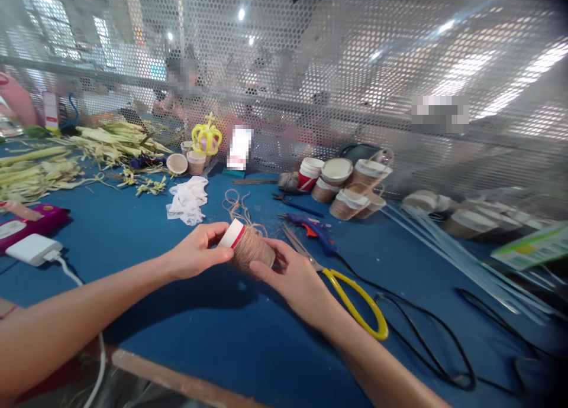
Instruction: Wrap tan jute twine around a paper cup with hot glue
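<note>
Both my hands hold a paper cup wrapped in brown twine (249, 246), lying on its side just above the blue table (186, 325). My left hand (197, 253) pinches the cup's white and red rim end. My right hand (290, 278) grips the wrapped body from the right, thumb underneath. A loose length of twine (235, 206) trails from the cup across the table behind it.
Yellow-handled scissors (350, 295) and a blue glue gun (313, 227) with a black cord (426, 337) lie to the right. Several twine-wrapped cups (350, 186), clear glue sticks (465, 248), white cloth (189, 198), a yellow crown (206, 137), dried leaves (66, 159), a white charger (33, 248). A mesh screen stands behind.
</note>
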Demonstrator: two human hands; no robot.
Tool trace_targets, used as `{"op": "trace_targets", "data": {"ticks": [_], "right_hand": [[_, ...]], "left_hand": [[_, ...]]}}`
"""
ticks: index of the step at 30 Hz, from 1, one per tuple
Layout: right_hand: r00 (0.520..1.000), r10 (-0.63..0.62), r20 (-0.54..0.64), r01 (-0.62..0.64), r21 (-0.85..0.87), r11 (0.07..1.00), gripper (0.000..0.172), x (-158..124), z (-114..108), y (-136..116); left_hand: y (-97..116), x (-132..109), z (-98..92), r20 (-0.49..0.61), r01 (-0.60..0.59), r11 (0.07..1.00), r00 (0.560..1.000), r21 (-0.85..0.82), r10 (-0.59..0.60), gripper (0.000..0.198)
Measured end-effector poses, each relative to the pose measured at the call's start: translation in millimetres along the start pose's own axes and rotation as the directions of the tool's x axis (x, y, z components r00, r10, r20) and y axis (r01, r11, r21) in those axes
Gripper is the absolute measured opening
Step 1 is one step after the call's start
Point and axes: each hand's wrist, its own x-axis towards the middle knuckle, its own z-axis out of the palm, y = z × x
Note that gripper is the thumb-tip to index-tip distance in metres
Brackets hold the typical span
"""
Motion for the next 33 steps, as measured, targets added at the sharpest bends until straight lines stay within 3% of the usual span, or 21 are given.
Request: {"op": "trace_targets", "data": {"ticks": [13,28,33], "right_hand": [[1.000,0.010,-0.013,-0.010,-0.005,1.000,0.044,-1.2,-0.4,-0.9],[1.000,0.004,-0.003,-0.004,0.006,1.000,0.045,-1.8,-0.2,1.3],[0.998,-0.026,-0.054,0.024,-0.043,0.999,0.046,-1.8,1.7,3.2]], "left_hand": [[1.4,-0.6,-2.3,0.038,0.034,0.997,0.999,-0.062,-0.032,0.026],[-2.1,0.1,-3.1,-0.005,0.095,0.996,0.996,-0.004,-0.095,0.017],[2.9,0.1,-6.2,0.037,0.076,0.996,0.996,0.038,-0.078,0.021]]}}
